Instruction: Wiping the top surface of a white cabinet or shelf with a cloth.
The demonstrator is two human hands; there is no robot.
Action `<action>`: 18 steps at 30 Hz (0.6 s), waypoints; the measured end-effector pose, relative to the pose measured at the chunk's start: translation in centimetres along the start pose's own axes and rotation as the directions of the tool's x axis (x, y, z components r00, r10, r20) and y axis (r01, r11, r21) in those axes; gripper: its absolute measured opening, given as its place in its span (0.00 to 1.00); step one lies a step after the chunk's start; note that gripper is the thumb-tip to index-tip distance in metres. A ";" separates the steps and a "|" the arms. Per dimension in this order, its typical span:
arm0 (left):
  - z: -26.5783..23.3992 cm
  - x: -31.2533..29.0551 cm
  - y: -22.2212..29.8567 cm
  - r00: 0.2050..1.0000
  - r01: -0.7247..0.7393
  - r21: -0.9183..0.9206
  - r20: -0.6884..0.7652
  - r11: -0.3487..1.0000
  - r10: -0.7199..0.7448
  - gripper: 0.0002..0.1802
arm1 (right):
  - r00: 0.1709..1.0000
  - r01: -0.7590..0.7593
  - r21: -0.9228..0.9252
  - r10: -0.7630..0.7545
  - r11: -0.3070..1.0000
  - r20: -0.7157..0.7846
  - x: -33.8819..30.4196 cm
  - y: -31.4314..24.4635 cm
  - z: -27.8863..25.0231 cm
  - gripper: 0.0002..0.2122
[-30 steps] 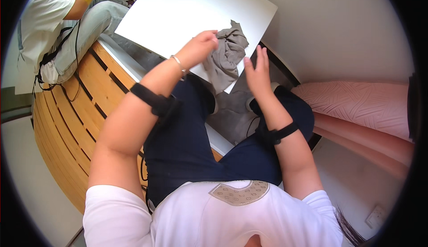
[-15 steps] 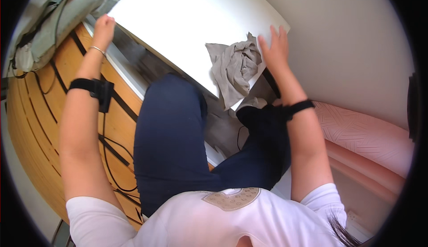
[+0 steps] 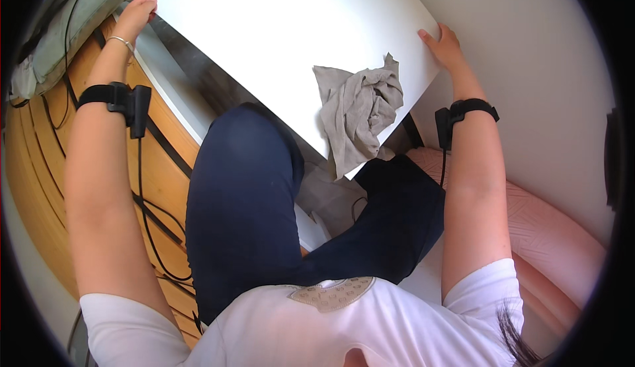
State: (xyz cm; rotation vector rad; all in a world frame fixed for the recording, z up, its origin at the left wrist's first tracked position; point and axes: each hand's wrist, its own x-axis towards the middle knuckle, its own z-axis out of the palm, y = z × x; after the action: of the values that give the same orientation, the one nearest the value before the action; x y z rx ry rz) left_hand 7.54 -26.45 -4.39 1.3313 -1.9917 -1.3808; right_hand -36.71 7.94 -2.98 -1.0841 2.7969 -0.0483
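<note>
A white tabletop point(image 3: 264, 29) spreads out beyond my knees, with one corner pointing toward me. My left hand point(image 3: 137, 17) is closed round its left corner. On the opposite side, my right hand point(image 3: 446, 45) grips the right edge, thumb on top and the other fingers at the rim. A crumpled grey-brown cloth point(image 3: 360, 112) lies on the near part of the top, partly hanging over the edge; neither hand touches it.
A slatted wooden bench point(image 3: 46, 142) runs along the left, with black cables point(image 3: 142, 201) across it. Another person's pale trouser leg point(image 3: 99, 16) is at upper left. A plain wall point(image 3: 516, 69) and pink padded furniture point(image 3: 549, 221) border the right. A black table leg point(image 3: 411, 132) shows below the top.
My right hand has moved outward from beside the cloth and closed on the tabletop's right edge. My left hand stays at the left corner. Tabletop and cloth appear slightly shifted in view.
</note>
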 end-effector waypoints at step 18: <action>1.7 0.9 0.0 0.986 0.138 -0.052 0.096 0.989 -0.133 0.05 | 0.969 -0.176 -0.144 0.198 0.974 0.150 -0.5 -1.3 -1.7 0.34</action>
State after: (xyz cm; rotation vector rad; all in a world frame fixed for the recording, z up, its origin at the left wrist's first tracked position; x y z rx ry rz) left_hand 5.86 -26.35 -5.38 1.4238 -1.9331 -1.5765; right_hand -35.69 7.27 -1.16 -0.8017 2.7692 0.2355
